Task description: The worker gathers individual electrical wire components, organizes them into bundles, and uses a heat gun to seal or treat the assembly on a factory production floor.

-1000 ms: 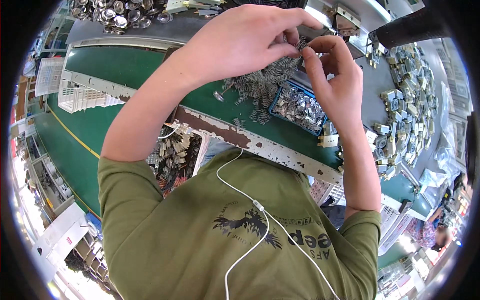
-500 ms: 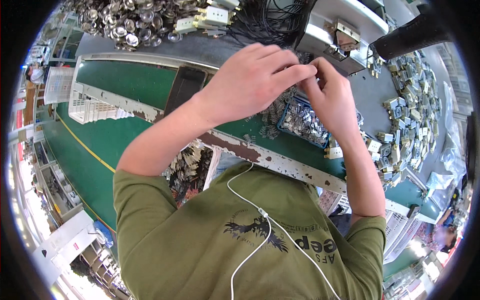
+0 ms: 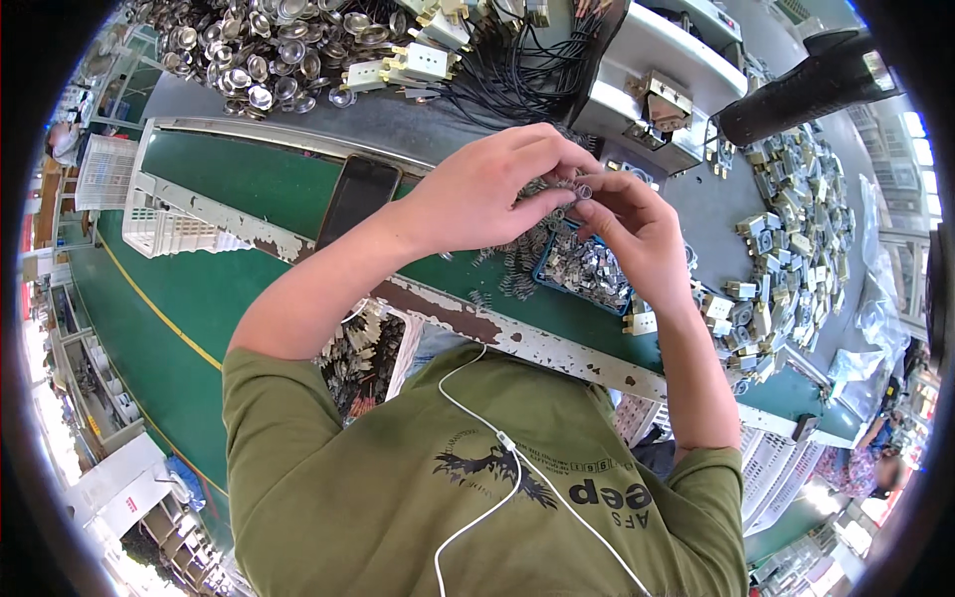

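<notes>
Coil spring (image 3: 584, 192) sits where our fingertips meet, above the heap of loose springs (image 3: 519, 269) and near the blue tray (image 3: 585, 298) of small metal parts. Our right hand (image 3: 637, 224) seems to pinch it between thumb and forefinger. Our left hand (image 3: 502, 189) curls in from the other side, its thumb close against the wire, but we cannot tell whether it grips or only steadies; nor can we tell whether one coil or several are caught there.

We judge a slip the likeliest trouble: thin, springy wire between bare fingertips could twist and jump if we press unevenly. Should it drop among the tray's metal parts, we would struggle to spot it. Coils could also hook into each other, because they lie so jumbled. A few lie near the chipped rail (image 3: 557, 351), where a brush of a forearm might sweep them over; the phone (image 3: 360, 199), near our left wrist, risks a nudge too.
</notes>
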Motion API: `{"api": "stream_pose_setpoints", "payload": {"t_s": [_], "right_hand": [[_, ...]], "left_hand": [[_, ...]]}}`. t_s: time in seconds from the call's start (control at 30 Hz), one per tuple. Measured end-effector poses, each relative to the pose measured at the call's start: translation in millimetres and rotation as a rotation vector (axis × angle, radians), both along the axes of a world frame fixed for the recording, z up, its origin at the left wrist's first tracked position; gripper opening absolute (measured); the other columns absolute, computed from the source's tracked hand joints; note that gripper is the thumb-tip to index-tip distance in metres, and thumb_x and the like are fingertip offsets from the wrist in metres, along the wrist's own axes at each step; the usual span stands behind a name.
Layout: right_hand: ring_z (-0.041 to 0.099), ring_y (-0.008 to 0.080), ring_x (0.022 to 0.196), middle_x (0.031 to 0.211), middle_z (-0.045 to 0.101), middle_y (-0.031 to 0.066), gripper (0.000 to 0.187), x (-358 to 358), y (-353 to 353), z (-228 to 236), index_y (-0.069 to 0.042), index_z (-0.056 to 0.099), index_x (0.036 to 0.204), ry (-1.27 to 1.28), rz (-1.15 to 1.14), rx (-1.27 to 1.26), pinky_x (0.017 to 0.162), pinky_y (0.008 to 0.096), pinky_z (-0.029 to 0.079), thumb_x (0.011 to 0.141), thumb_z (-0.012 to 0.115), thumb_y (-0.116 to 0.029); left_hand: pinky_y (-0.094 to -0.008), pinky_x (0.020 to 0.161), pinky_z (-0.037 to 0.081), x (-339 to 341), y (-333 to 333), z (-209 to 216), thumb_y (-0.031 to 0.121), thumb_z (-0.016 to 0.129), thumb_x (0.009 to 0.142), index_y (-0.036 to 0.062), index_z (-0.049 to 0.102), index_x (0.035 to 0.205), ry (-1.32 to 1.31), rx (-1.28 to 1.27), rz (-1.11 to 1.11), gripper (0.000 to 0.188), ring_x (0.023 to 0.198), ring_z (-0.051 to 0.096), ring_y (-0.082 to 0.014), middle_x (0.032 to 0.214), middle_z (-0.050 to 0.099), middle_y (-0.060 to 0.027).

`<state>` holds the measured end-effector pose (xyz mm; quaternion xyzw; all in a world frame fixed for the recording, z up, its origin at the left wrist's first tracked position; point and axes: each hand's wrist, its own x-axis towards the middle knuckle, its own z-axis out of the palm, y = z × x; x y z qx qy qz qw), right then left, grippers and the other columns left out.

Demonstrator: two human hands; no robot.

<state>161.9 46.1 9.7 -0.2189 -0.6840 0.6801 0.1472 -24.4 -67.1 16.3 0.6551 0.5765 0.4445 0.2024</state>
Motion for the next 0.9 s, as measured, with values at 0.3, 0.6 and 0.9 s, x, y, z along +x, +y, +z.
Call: {"api": "stream_pose_setpoints", "payload": {"t_s": [0.3, 0.6, 0.9], "right_hand": [[0.064, 0.0122, 0.091, 0.106, 0.068, 0.0092, 0.016, 6.0, -12.7, 9.9, 0.003, 0.060, 0.111, 0.038, -0.111, -0.044, 0.076, 0.0281, 0.054, 0.096, 0.059, -0.002], [0.068, 0.0290, 0.092, 0.104, 0.070, 0.0087, 0.029, -17.6, -13.7, 12.2, -0.008, 0.069, 0.108, 0.039, 0.003, 1.197, 0.079, 0.0375, 0.055, 0.080, 0.067, 0.000], [0.061, 0.0237, 0.087, 0.089, 0.059, 0.0058, 0.019, -61.4, -48.5, -9.7, -0.006, 0.063, 0.093, -0.072, 0.514, 1.320, 0.080, 0.0403, 0.051, 0.074, 0.061, -0.005]], "left_hand": [[-0.0386, 0.079, 0.053, -8.5, -2.0, -1.5, 0.008, 0.073, 0.083, 0.0136, 0.066, 0.114, 0.445, 0.260, -0.017, 0.032, 0.090, 0.062, -0.0272, 0.096, 0.062, -0.0064], [-0.0360, 0.079, 0.052, -41.0, -13.1, 7.8, 0.010, 0.066, 0.089, 0.0085, 0.065, 0.108, 0.241, 0.100, 0.232, 0.019, 0.088, 0.063, -0.0262, 0.097, 0.059, -0.0083], [-0.0338, 0.077, 0.051, -52.4, -7.2, 8.6, 0.010, 0.065, 0.091, 0.0077, 0.065, 0.108, 0.218, 0.060, 0.271, 0.017, 0.084, 0.063, -0.0224, 0.097, 0.060, -0.0067]]}}
